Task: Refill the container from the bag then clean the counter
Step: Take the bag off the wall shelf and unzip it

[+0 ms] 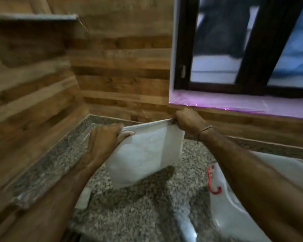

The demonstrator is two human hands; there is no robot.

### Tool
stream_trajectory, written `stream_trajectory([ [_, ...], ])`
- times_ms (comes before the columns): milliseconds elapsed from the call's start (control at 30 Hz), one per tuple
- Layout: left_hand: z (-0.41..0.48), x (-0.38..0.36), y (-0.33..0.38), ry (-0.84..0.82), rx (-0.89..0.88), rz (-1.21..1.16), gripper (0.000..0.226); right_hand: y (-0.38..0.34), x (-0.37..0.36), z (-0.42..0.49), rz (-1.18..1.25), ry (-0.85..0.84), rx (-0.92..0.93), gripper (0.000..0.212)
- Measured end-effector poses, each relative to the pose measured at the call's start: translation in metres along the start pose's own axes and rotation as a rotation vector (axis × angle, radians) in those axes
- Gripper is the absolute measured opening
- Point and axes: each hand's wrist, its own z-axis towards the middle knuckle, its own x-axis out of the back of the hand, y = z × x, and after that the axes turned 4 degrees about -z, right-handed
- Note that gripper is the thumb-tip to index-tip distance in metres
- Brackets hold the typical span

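The fingers of the left hand [103,138] curl round the top left corner of the white bag [147,154], and those of the right hand [187,119] pinch its top right corner. The bag hangs stretched between them, over the speckled table [129,206]. Below and to the right of the fingers lies a blurred clear plastic thing [234,215] with a red mark.

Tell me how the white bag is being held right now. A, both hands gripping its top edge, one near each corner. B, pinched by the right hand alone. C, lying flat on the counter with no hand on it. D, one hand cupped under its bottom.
A: the left hand and the right hand each grip the top edge of the white bag, which hangs down over the granite counter.
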Motion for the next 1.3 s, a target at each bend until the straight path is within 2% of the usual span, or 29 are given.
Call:
stream_trajectory([
  [100, -0.047, -0.028, 0.004, -0.113, 0.098, 0.001, 0.06, -0.012, -0.047, -0.016, 0.028, -0.087, -0.024, 0.019],
  [233, -0.105, -0.045, 0.007, -0.298, 0.216, -0.044, 0.046, -0.024, -0.102, -0.042, 0.058, -0.194, -0.052, 0.013],
  [433, -0.138, 0.005, -0.042, -0.335, 0.422, -0.208, 0.037, -0.056, -0.116, -0.053, 0.207, 0.028, -0.05, 0.013],
  [600, -0.125, 0.033, -0.055, -0.345, 0.346, -0.352, 0.009, -0.155, -0.11, -0.062, 0.529, 0.075, 0.218, 0.017],
  [667, -0.118, 0.036, -0.053, -0.298, 0.308, -0.396, 0.004, -0.194, -0.114, -0.064, 0.611, 0.079, 0.259, 0.026],
  [733, -0.112, 0.036, -0.053, -0.258, 0.281, -0.46, 0.004, -0.221, -0.116, -0.062, 0.694, 0.08, 0.257, 0.026],
  [800, -0.112, 0.033, -0.055, -0.195, 0.313, -0.573, 0.007, -0.232, -0.117, -0.059, 0.804, 0.103, 0.205, 0.017],
  [900, -0.129, 0.016, -0.058, -0.045, 0.49, -0.839, 0.011, -0.232, -0.119, -0.058, 1.011, 0.078, 0.046, 0.01],
  [1033, -0.164, -0.02, -0.046, -0.181, 0.624, -0.967, 0.018, -0.234, -0.119, -0.059, 1.236, -0.004, -0.104, 0.018],
  [1100, -0.168, -0.032, -0.04, -0.192, 0.629, -1.0, 0.017, -0.235, -0.119, -0.06, 1.376, -0.042, -0.162, 0.02],
  [1167, -0.167, -0.039, -0.037, -0.133, 0.631, -0.971, 0.014, -0.234, -0.121, -0.06, 1.47, -0.076, -0.217, 0.022],
  [1300, -0.164, -0.045, -0.036, -0.016, 0.566, -0.831, 0.026, -0.226, -0.125, -0.056, 1.339, -0.054, -0.278, 0.032],
])
